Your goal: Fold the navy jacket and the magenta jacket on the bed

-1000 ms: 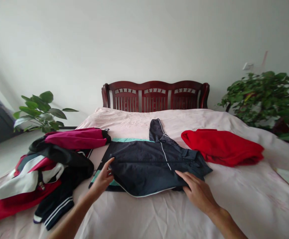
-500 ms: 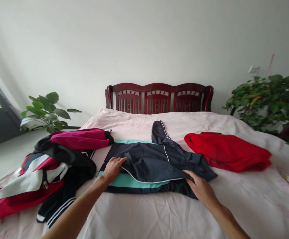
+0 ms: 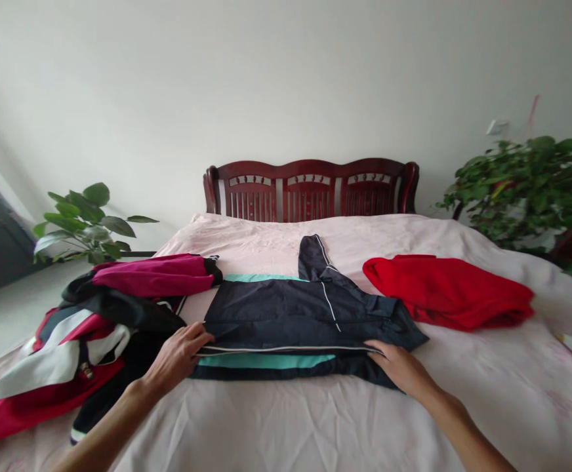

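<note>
We're at the bed (image 3: 266,426) — the navy jacket (image 3: 286,314) lies flat mid-bed with one fold done across it, teal lining showing below and the hood end unfolded. Our left hand (image 3: 175,360) and right hand (image 3: 399,370) lie flat at the fold's ends; gripping or not, we can't tell. A heap of clothes (image 3: 94,354) waits alongside, a red top (image 3: 448,292) opposite.

A folded red garment (image 3: 448,293) lay on the pink bedspread (image 3: 266,242); a heap of crumpled sportswear (image 3: 103,308) sat to the left; a dark red wooden headboard (image 3: 310,190) stood between a small houseplant (image 3: 84,223) and a bushier plant (image 3: 527,190).
</note>
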`<state>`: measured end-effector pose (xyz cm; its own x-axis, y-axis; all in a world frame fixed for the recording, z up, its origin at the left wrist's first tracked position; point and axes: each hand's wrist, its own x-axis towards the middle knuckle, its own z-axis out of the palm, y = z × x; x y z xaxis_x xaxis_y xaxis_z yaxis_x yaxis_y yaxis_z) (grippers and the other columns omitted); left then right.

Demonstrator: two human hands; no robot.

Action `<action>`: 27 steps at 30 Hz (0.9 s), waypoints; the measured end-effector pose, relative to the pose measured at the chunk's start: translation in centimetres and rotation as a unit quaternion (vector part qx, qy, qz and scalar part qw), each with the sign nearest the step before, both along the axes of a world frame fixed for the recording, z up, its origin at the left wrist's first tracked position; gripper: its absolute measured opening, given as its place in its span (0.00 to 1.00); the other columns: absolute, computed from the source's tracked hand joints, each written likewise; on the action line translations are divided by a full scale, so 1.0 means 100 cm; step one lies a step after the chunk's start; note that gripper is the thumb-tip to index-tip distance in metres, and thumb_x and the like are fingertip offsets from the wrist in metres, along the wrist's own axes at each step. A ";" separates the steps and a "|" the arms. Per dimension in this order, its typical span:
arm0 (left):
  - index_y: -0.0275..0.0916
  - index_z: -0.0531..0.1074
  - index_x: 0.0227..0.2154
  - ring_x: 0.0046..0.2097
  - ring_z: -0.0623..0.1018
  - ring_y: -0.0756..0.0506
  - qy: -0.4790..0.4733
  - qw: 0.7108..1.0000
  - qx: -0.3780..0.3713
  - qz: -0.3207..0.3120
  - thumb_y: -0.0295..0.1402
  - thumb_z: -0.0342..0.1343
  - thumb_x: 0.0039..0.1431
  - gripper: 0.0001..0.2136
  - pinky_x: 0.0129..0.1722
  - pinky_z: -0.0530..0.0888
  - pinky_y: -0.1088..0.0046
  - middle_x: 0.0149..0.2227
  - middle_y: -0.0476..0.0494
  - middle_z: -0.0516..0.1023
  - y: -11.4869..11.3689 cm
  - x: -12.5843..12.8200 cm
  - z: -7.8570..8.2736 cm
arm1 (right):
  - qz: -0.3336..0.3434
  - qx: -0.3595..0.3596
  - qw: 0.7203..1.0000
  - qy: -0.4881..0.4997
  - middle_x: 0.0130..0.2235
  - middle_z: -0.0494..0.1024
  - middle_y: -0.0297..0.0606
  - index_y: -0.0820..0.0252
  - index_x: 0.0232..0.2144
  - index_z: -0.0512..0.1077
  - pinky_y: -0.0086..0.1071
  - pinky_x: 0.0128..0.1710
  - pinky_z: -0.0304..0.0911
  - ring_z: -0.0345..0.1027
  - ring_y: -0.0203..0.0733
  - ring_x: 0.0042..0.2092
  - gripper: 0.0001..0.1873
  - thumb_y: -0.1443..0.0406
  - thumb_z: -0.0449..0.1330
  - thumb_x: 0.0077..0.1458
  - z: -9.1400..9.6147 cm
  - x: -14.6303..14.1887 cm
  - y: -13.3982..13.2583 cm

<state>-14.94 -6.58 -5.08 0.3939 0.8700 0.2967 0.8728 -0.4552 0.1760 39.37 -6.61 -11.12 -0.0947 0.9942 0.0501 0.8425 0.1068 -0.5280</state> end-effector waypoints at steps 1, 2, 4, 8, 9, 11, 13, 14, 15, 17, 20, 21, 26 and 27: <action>0.49 0.78 0.40 0.42 0.75 0.42 0.010 1.000 0.001 0.001 0.19 0.49 0.46 0.23 0.42 0.70 0.69 0.39 0.44 0.77 -0.004 -0.001 -0.007 | 0.001 0.004 1.000 0.007 0.51 0.80 0.40 0.53 0.50 0.75 0.40 0.52 0.66 0.74 0.49 0.53 0.21 0.57 0.51 0.61 -0.001 0.001 0.000; 0.49 0.78 0.41 0.42 0.75 0.42 0.017 1.000 0.011 0.006 0.18 0.49 0.46 0.24 0.42 0.70 0.68 0.38 0.44 0.77 -0.008 -0.001 -0.012 | -0.006 0.010 1.000 0.009 0.51 0.80 0.41 0.53 0.50 0.75 0.40 0.52 0.67 0.74 0.49 0.53 0.20 0.57 0.52 0.60 -0.003 0.002 0.000; 0.49 0.79 0.41 0.42 0.75 0.41 0.025 0.998 0.055 0.031 0.17 0.48 0.47 0.25 0.44 0.70 0.66 0.39 0.43 0.78 -0.012 -0.002 -0.018 | -0.027 0.016 1.000 -0.001 0.49 0.82 0.40 0.52 0.49 0.77 0.40 0.50 0.68 0.75 0.51 0.51 0.19 0.56 0.53 0.60 -0.004 0.002 -0.001; 0.50 0.79 0.43 0.45 0.76 0.39 0.010 0.996 0.084 0.024 0.19 0.49 0.52 0.23 0.46 0.70 0.63 0.45 0.42 0.79 -0.014 -0.003 -0.026 | -0.047 0.016 0.999 0.004 0.45 0.83 0.41 0.52 0.44 0.79 0.42 0.49 0.68 0.76 0.52 0.49 0.18 0.54 0.55 0.59 0.000 0.001 -0.002; 0.51 0.78 0.44 0.47 0.76 0.39 0.009 0.998 0.065 0.003 0.19 0.49 0.52 0.24 0.48 0.70 0.62 0.47 0.43 0.79 -0.014 -0.003 -0.031 | -0.038 0.013 0.999 0.026 0.46 0.83 0.41 0.54 0.44 0.79 0.42 0.51 0.68 0.76 0.52 0.50 0.18 0.55 0.55 0.58 0.003 0.002 -0.002; 0.52 0.77 0.48 0.52 0.75 0.38 0.008 0.999 0.031 -0.023 0.18 0.48 0.52 0.27 0.52 0.69 0.60 0.52 0.44 0.78 -0.014 -0.006 -0.042 | -0.004 -0.008 0.996 0.086 0.47 0.82 0.41 0.56 0.44 0.79 0.41 0.53 0.67 0.75 0.50 0.50 0.18 0.57 0.56 0.56 0.010 0.005 -0.004; 0.51 0.77 0.50 0.55 0.75 0.38 0.003 1.000 0.019 -0.007 0.17 0.47 0.51 0.29 0.56 0.68 0.58 0.55 0.44 0.78 -0.012 -0.011 -0.052 | 0.029 -0.045 0.989 0.139 0.47 0.82 0.41 0.57 0.43 0.79 0.41 0.52 0.69 0.76 0.50 0.49 0.18 0.60 0.58 0.52 0.017 0.010 -0.006; 0.51 0.77 0.50 0.56 0.75 0.38 -0.001 1.000 0.017 0.008 0.17 0.46 0.50 0.29 0.58 0.67 0.56 0.55 0.44 0.78 -0.011 -0.013 -0.057 | 0.038 -0.063 0.986 0.152 0.46 0.83 0.40 0.57 0.43 0.80 0.40 0.51 0.70 0.76 0.49 0.49 0.19 0.61 0.59 0.50 0.019 0.013 -0.007; 0.51 0.77 0.50 0.57 0.75 0.38 -0.006 1.000 0.015 0.021 0.17 0.46 0.50 0.30 0.59 0.67 0.56 0.55 0.44 0.78 -0.010 -0.016 -0.060 | 0.041 -0.073 0.984 0.154 0.45 0.83 0.40 0.57 0.43 0.80 0.40 0.50 0.70 0.77 0.49 0.48 0.19 0.62 0.60 0.48 0.020 0.016 -0.009; 0.51 0.77 0.50 0.58 0.74 0.38 -0.009 0.999 0.006 0.032 0.16 0.46 0.49 0.31 0.62 0.65 0.53 0.56 0.45 0.78 -0.007 -0.019 -0.063 | 0.032 -0.061 0.989 0.133 0.44 0.83 0.40 0.57 0.42 0.80 0.41 0.50 0.70 0.77 0.49 0.47 0.18 0.63 0.58 0.49 0.019 0.021 -0.011; 0.51 0.76 0.52 0.61 0.72 0.36 0.005 0.999 -0.015 0.035 0.17 0.48 0.47 0.32 0.65 0.58 0.47 0.57 0.45 0.77 -0.007 -0.020 -0.062 | 0.002 0.016 0.998 0.064 0.47 0.82 0.41 0.56 0.45 0.79 0.42 0.54 0.67 0.76 0.49 0.50 0.19 0.63 0.54 0.54 0.014 0.022 -0.016; 0.52 0.75 0.54 0.62 0.71 0.34 0.011 0.999 -0.019 0.039 0.18 0.49 0.47 0.32 0.66 0.56 0.44 0.58 0.45 0.77 -0.009 -0.019 -0.060 | -0.011 0.040 0.999 0.034 0.49 0.81 0.41 0.55 0.46 0.79 0.41 0.54 0.67 0.75 0.48 0.51 0.19 0.63 0.53 0.56 0.012 0.021 -0.018; 0.56 0.62 0.64 0.68 0.60 0.33 0.026 0.999 -0.026 -0.013 0.26 0.57 0.50 0.37 0.68 0.46 0.42 0.64 0.46 0.68 -0.022 -0.005 -0.054 | -0.079 0.062 0.990 -0.098 0.44 0.84 0.37 0.47 0.48 0.78 0.37 0.43 0.71 0.79 0.49 0.45 0.17 0.58 0.54 0.60 0.011 0.011 -0.029; 0.56 0.62 0.64 0.68 0.62 0.35 0.026 0.999 -0.035 -0.029 0.25 0.56 0.51 0.36 0.69 0.47 0.44 0.64 0.47 0.68 -0.023 -0.003 -0.055 | -0.081 0.063 0.988 -0.113 0.42 0.84 0.37 0.47 0.47 0.78 0.37 0.40 0.71 0.79 0.49 0.43 0.17 0.58 0.54 0.60 0.011 0.009 -0.029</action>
